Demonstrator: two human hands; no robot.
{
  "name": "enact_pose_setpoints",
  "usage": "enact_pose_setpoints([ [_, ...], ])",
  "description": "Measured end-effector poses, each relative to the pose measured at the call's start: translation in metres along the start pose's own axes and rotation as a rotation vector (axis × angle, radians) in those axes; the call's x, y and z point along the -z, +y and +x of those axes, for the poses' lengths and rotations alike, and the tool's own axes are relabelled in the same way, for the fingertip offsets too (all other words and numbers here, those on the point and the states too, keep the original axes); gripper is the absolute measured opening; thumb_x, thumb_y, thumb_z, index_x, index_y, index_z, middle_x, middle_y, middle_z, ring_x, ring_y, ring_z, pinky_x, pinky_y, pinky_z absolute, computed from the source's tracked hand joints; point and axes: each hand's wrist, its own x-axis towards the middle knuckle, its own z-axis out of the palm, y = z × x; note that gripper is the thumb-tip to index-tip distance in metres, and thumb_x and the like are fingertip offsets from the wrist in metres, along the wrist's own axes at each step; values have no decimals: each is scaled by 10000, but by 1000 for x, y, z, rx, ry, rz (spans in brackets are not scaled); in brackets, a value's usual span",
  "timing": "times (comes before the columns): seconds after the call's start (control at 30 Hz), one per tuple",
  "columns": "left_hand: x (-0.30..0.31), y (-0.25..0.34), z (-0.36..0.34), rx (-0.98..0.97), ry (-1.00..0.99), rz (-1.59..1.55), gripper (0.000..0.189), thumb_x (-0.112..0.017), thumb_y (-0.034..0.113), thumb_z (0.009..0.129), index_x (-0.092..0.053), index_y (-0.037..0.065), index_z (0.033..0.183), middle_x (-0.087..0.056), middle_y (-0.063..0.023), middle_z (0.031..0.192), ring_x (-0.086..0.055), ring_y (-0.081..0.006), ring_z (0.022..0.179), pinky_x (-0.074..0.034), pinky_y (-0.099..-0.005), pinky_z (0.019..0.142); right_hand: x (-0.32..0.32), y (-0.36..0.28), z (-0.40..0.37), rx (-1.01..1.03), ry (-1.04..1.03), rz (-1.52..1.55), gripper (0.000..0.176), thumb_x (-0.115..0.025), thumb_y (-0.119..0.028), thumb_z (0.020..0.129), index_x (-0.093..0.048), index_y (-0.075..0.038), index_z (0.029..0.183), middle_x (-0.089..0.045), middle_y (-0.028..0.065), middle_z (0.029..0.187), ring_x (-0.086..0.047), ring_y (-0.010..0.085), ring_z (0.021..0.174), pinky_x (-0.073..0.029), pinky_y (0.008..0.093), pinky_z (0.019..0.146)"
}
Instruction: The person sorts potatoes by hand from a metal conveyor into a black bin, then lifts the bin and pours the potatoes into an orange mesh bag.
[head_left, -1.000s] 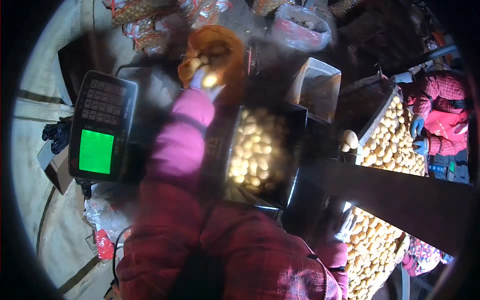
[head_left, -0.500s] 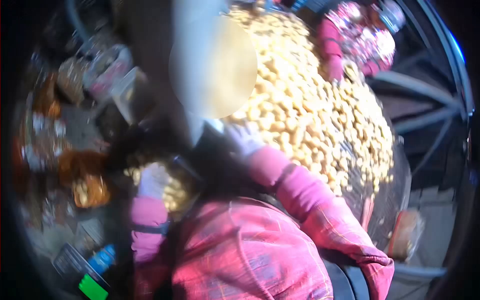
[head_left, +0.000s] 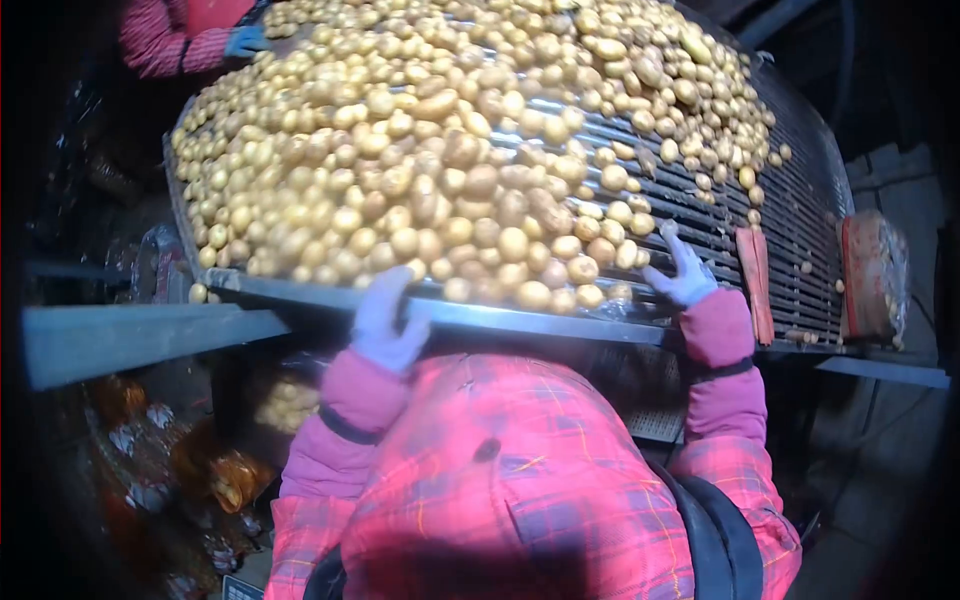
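A large heap of potatoes point(head_left: 430, 170) covers much of a barred metal sorting table point(head_left: 800, 265). My left hand point(head_left: 385, 325), in a pale lilac glove, is at the table's metal front rim point(head_left: 540, 320), its fingertips by the nearest potatoes. Thumb and fingers stand apart with nothing visible between them. Over the bars at the right end of the heap, my right hand point(head_left: 688, 275) wears the same kind of glove. Its fingers are spread and hold nothing, close to a few potatoes at the heap's edge.
Across the table at upper left, a co-worker's blue-gloved hand point(head_left: 246, 41) touches the heap. A red strip point(head_left: 755, 285) lies on the bars, and a wrapped bundle point(head_left: 872, 275) is at the right. Below left are more potatoes point(head_left: 288, 403) and an orange net bag point(head_left: 238, 478).
My view has swung round to face the table. My left hand has come from the potatoes low at left up to the rim; my right hand is now at the heap's right edge.
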Motion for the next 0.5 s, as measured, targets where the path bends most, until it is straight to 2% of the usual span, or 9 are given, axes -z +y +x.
enact_pose_setpoints([
  [0.03,-15,0,3,-21,-33,66,506,-651,139,762,-497,9,1225,-520,-181,1199,-497,-296,1129,-402,-378,955,9,1,-12,-85,-203,194,872,-655,-447,722,-284,-16,1384,-437,254,1299,-414,332,1244,-329,365,1031],
  [0.07,-22,11,16,-155,-78,135,572,-677,188,724,-492,13,1236,-502,-202,1215,-483,-345,1134,-382,-418,973,17,-4,-19,-168,-405,391,913,-666,-453,715,-252,-7,1395,-428,263,1306,-405,324,1256,-323,354,1036],
  [0.17,-58,30,29,-263,-128,201,629,-690,244,681,-496,37,1242,-442,-220,1267,-432,-397,1167,-353,-469,979,-24,0,-16,-13,-330,371,1019,-732,-439,652,-213,35,1391,-413,282,1312,-394,337,1261,-328,350,1034],
  [0.2,-67,37,34,-298,-167,265,658,-694,293,660,-502,60,1244,-417,-220,1290,-416,-404,1177,-345,-487,974,-8,-23,-13,-128,-420,240,1039,-734,-439,655,-182,38,1395,-416,290,1305,-417,357,1237,-345,367,1020],
  [0.27,-84,43,42,-358,-238,285,698,-700,354,634,-504,89,1249,-402,-218,1305,-409,-426,1174,-335,-513,963,-21,-28,-3,-119,-322,344,1051,-712,-460,679,-131,31,1404,-427,300,1287,-436,389,1210,-360,386,1004],
  [0.4,-95,48,55,-318,-256,359,723,-704,431,598,-531,115,1224,-400,-197,1310,-400,-442,1176,-328,-536,944,-29,-51,24,-68,-401,430,1055,-692,-466,704,-82,19,1415,-409,307,1298,-424,399,1217,-353,390,1011],
  [0.5,-92,51,60,-278,-289,427,731,-707,444,584,-531,150,1229,-396,-192,1320,-386,-446,1192,-315,-554,943,-49,-55,36,-49,-300,446,1043,-668,-462,731,-47,6,1426,-395,317,1305,-399,418,1232,-344,406,1016],
])
